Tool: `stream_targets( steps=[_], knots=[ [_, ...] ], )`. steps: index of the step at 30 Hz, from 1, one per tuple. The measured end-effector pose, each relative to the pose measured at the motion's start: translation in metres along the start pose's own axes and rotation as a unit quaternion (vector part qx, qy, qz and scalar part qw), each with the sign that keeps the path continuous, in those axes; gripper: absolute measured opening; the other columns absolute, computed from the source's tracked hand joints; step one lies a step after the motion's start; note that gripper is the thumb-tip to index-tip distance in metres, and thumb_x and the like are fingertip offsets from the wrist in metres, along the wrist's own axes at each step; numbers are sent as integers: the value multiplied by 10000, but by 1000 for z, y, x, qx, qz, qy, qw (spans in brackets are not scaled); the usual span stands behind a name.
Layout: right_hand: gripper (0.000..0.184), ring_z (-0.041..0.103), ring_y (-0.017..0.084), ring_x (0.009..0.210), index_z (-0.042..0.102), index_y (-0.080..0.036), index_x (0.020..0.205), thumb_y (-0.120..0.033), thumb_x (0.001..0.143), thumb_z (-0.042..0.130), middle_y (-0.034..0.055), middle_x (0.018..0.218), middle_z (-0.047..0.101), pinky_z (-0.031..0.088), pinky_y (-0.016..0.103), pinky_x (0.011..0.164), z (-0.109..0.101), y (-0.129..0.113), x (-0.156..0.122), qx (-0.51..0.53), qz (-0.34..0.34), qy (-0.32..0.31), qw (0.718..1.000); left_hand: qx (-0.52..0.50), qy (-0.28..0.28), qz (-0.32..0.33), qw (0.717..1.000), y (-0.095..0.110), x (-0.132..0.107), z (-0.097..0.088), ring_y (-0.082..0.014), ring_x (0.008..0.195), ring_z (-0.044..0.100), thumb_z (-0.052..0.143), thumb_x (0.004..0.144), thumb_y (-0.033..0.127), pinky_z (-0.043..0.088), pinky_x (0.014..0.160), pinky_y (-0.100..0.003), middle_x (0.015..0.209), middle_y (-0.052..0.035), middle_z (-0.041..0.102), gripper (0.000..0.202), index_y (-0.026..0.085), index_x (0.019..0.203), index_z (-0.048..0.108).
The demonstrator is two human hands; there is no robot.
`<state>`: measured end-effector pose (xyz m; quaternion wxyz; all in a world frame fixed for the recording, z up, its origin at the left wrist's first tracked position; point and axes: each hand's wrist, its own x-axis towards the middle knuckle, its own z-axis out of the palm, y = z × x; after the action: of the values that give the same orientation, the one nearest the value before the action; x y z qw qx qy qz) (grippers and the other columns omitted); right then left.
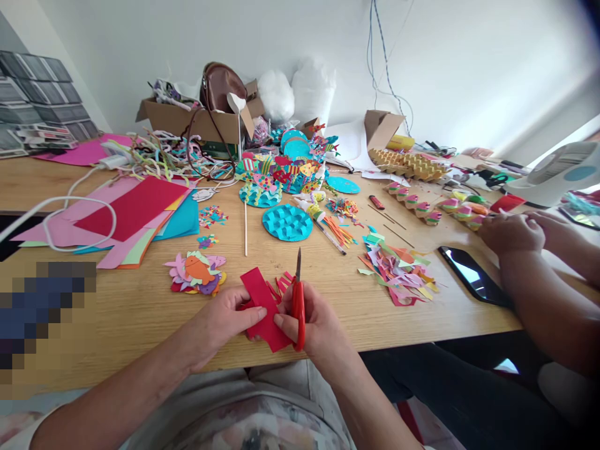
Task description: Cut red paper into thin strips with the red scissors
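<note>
Low over the table's front edge, my left hand [229, 315] pinches a folded piece of red paper [265, 306] between thumb and fingers. Red-handled scissors [299, 312] are gripped in my right hand [319, 319], with the pointed blades together and aimed away from me. My right thumb and fingertips also touch the right edge of the paper. Just behind it show narrow red paper strips [284, 281]; whether they are joined to the piece is hidden. Left of my hands is a pile of paper fish cutouts [199, 272], an orange one on top.
Coloured paper scraps [398, 265] and a phone [473, 275] lie to the right, near a co-worker's hands [510, 234]. Beyond my hands are a blue textured disc [287, 222] and a white stick [245, 228]. Coloured sheets [131, 212] and a white cable [115, 219] lie left.
</note>
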<state>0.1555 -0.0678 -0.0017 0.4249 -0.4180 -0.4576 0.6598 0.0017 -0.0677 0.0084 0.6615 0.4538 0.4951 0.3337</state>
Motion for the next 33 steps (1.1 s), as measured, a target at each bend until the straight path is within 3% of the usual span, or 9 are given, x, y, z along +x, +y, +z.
stream_targets(
  steps=[4, 7, 11, 15, 22, 33],
  knots=[
    [298, 421, 97, 609, 437, -191, 763, -316, 644, 681, -44, 683, 462, 353, 209, 540, -1, -5, -2, -47, -24, -20, 998, -15, 13, 12, 1000, 3, -1, 1, -139, 638, 551, 619, 662, 217, 408, 580, -229, 702, 1, 670, 174, 158, 814, 676],
    [239, 384, 98, 594, 429, -188, 743, -383, 758, 567, -45, 655, 416, 322, 215, 530, -10, -14, -11, -143, -28, -35, 989, -33, 26, 28, 999, 7, 0, -4, -115, 592, 541, 636, 655, 207, 404, 559, -209, 671, 20, 671, 121, 169, 763, 674],
    [256, 359, 101, 569, 429, -189, 697, -380, 867, 413, -45, 608, 388, 277, 226, 511, -29, -25, -30, -303, 1, -84, 949, -62, 23, 38, 997, 12, 1, -13, -138, 677, 589, 659, 649, 228, 445, 658, -241, 746, 6, 695, 162, 175, 802, 672],
    [291, 372, 103, 565, 428, -186, 662, -372, 883, 388, -38, 597, 427, 267, 224, 503, -39, -25, -43, -393, 37, -118, 911, -51, 57, 53, 996, 15, 2, -19, -146, 687, 599, 672, 626, 229, 454, 685, -256, 728, 7, 697, 141, 175, 756, 664],
    [294, 347, 92, 541, 396, -191, 649, -373, 880, 403, -55, 574, 389, 256, 208, 485, -30, -23, -44, -414, 52, -158, 895, 15, 104, 90, 990, 20, 3, -16, -127, 602, 572, 640, 624, 215, 435, 594, -224, 606, 33, 664, 51, 174, 654, 648],
    [293, 364, 85, 551, 386, -192, 648, -366, 883, 406, -59, 583, 404, 258, 198, 487, -28, -22, -37, -412, 39, -158, 896, 5, 81, 90, 993, 20, 2, -13, -136, 612, 594, 630, 638, 218, 454, 607, -233, 627, 26, 676, 58, 170, 666, 647]
  ],
)
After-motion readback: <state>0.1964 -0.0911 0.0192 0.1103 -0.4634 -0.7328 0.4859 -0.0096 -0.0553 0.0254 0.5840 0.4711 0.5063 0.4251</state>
